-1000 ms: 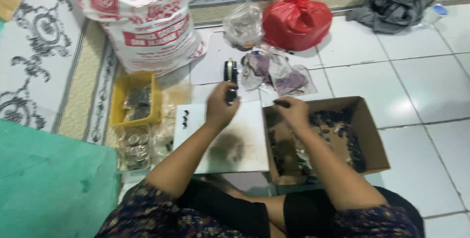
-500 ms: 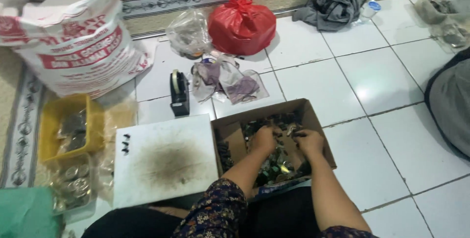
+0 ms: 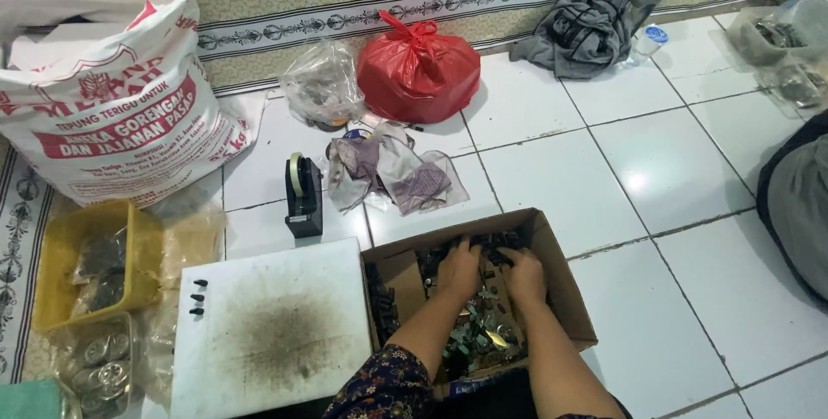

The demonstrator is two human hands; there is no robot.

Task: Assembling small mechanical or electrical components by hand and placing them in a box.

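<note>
Both hands now in the cardboard box [image 3: 561,285]
The left hand [image 3: 460,268] has left the white board [image 3: 276,333]; with the right hand [image 3: 523,277] it digs, fingers curled, into small dark parts [image 3: 479,337]; grip unclear

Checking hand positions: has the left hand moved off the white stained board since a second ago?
Yes. The left hand moved right, off the white stained board, into the brown cardboard box.

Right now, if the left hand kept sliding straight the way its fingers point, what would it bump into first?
The left hand points toward the far wall of the cardboard box, through the small dark parts piled inside. It would probably push into those parts first, then the box wall. Depth is hard to judge here.
</note>
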